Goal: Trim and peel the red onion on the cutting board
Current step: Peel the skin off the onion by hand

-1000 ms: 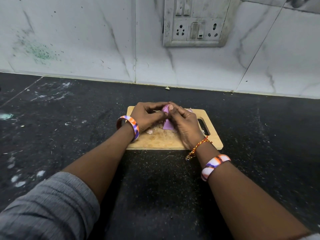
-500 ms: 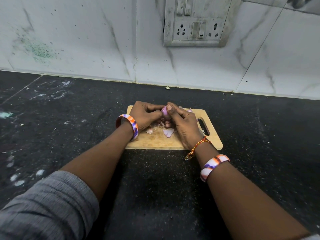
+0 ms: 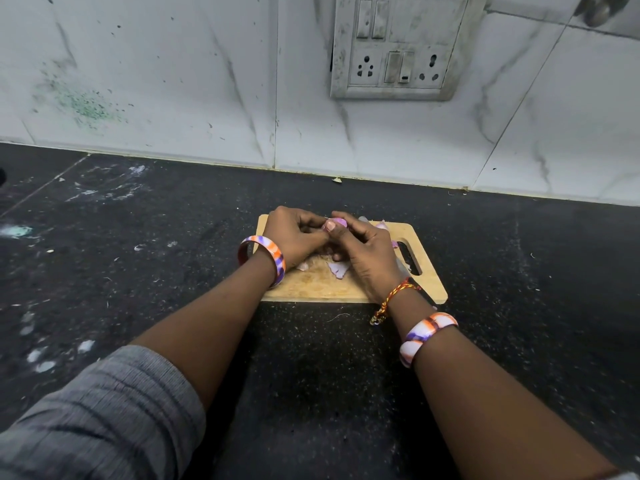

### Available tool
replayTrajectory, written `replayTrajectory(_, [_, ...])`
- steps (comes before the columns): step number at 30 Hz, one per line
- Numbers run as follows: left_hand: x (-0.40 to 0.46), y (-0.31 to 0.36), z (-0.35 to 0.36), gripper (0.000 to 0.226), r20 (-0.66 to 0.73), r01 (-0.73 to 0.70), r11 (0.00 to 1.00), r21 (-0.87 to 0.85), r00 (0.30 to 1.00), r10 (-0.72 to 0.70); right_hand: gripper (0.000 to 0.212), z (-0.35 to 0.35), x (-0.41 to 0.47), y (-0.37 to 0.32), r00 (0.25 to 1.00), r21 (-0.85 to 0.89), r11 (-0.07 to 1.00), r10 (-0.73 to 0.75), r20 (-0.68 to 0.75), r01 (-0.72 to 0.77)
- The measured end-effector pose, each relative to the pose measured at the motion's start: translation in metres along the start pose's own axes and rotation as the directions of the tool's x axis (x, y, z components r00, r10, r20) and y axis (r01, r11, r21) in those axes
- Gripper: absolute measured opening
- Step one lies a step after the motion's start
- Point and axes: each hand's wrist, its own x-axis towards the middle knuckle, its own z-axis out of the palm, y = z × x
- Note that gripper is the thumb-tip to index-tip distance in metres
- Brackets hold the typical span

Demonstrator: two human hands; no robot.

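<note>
1. Just above centre frame, the left hand (image 3: 294, 237) and right hand (image 3: 367, 252) pinch the red onion (image 3: 336, 223) between their fingertips, over the wooden cutting board (image 3: 426, 289).
2. Only its purple top shows; the rest is probably cupped underneath.
3. Torn peel scraps (image 3: 338, 270) lie on the board below the hands.
</note>
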Motion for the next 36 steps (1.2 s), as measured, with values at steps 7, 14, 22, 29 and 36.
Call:
replayTrajectory(7, [0.003,-0.001,0.001,0.017,-0.035,0.063,0.981,-0.182,0.997,-0.071,0.027,-0.001,0.002,-0.004,0.997,0.174,0.983,0.069,-0.028,-0.063])
replayTrajectory(14, [0.001,-0.003,0.000,0.015,-0.002,-0.043,0.988,-0.149,0.999,0.043,0.029,0.001,0.001,-0.007,0.998,0.134,0.990,0.053,-0.024,-0.050])
replayTrajectory(22, [0.001,-0.002,0.004,0.010,-0.120,-0.075,0.996,0.048,0.990,0.080,0.032,0.000,-0.002,-0.008,1.000,0.041,0.999,0.032,0.000,-0.032])
replayTrajectory(29, [0.006,-0.007,0.001,0.028,-0.133,0.022,0.983,0.181,0.991,0.002,0.034,-0.002,-0.004,-0.017,0.986,0.266,0.951,0.165,-0.001,-0.159])
replayTrajectory(36, [0.007,-0.009,0.003,0.019,-0.043,-0.045,0.992,0.121,0.998,0.051,0.024,-0.006,-0.003,-0.017,0.979,0.390,0.901,0.206,0.005,-0.192])
